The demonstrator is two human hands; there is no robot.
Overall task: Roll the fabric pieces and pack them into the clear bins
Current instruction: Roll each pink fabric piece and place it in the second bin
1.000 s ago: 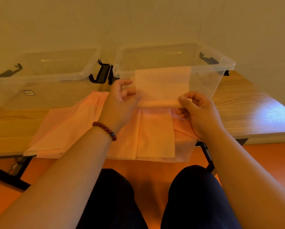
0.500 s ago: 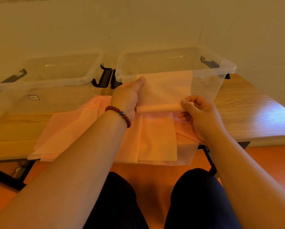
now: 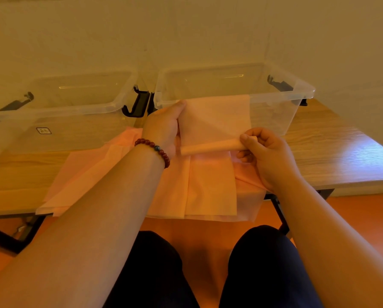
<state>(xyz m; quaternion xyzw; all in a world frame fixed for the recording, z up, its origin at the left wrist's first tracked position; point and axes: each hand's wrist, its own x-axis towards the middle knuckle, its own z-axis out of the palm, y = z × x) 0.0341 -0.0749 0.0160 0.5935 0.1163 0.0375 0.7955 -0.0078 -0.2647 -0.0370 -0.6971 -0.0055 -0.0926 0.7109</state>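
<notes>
Fabric piece (image 3: 217, 121), half rolled, is held up in front of the right clear bin (image 3: 297, 94). My right hand (image 3: 268, 154) pinches the roll's end, thumb over curled fingers. My left hand (image 3: 163, 125) seems to grip the sheet's left edge, its fingers hidden behind it.

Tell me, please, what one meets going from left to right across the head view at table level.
In order: left clear plastic bin → black bin latches → left hand → partly rolled pink fabric piece → right hand → bare wooden tabletop.
</notes>
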